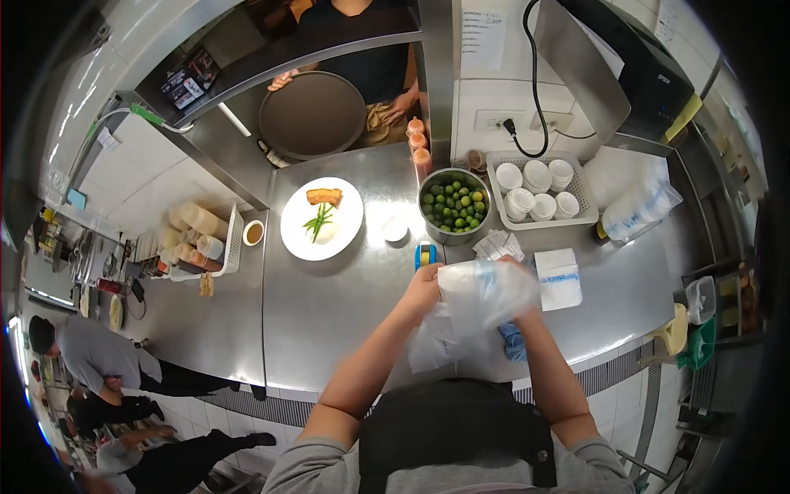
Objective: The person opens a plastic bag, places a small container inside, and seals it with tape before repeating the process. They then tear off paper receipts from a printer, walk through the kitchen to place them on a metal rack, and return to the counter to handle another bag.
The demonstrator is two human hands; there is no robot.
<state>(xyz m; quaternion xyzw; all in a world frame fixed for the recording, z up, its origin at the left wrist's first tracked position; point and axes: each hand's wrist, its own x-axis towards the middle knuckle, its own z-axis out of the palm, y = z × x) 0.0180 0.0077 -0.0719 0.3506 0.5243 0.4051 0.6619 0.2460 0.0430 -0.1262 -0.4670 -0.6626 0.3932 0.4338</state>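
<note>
Between my two hands a clear plastic bag (481, 288) is stretched over the near side of the steel counter, blurred by motion. My left hand (422, 290) pinches its left edge. At the far right corner my right hand (520, 272) grips the bag, its fingers partly hidden behind the plastic. A blue tape dispenser (425, 257) stands just beyond my left hand. Printed paper slips (498, 245) lie past the bag, and a flat white stack with blue print (558, 278) sits to the right. A blue cloth (512, 342) lies under my right forearm.
A white plate (291, 226) of food, a small white cup (395, 228) and a steel pot (455, 239) of green citrus stand farther back. A basket (588, 216) holds white cups. Sauce bottles (421, 159) stand near the pass, where a person holds a round tray (313, 115).
</note>
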